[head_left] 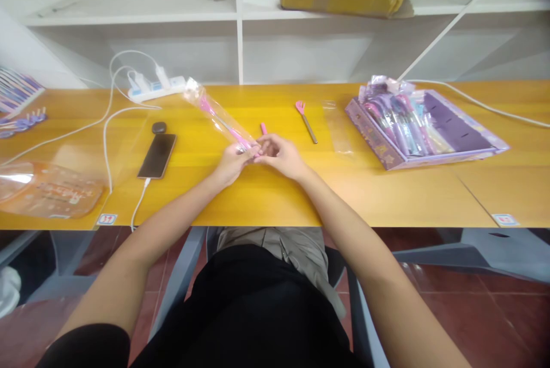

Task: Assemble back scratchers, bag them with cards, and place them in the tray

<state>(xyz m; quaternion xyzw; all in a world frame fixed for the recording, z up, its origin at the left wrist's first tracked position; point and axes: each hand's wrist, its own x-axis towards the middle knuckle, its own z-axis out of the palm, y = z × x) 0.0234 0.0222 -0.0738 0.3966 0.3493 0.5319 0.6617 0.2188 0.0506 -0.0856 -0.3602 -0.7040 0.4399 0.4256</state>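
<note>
A clear plastic sleeve (227, 121) with a slim pink-ended stick inside slants from my hands toward the power strip. My left hand (233, 165) is closed around its near end, thumb on top. My right hand (281, 156) meets it there, fingers curled and pinching at the sleeve's near end; exactly what its fingertips grip is partly hidden. Just beyond my right fingers lies a short pink piece (263, 128). Farther right rests a small back scratcher (306, 122) with a pink claw head and a metal rod handle.
On the right stands a purple display box (462, 155) with several wrapped sticks. An empty-looking clear sleeve (339, 130) lies beside it. To the left are a charging phone (157, 156), a small dark case (158, 127), cables, a power strip (158, 88) and an orange printed package (64, 190).
</note>
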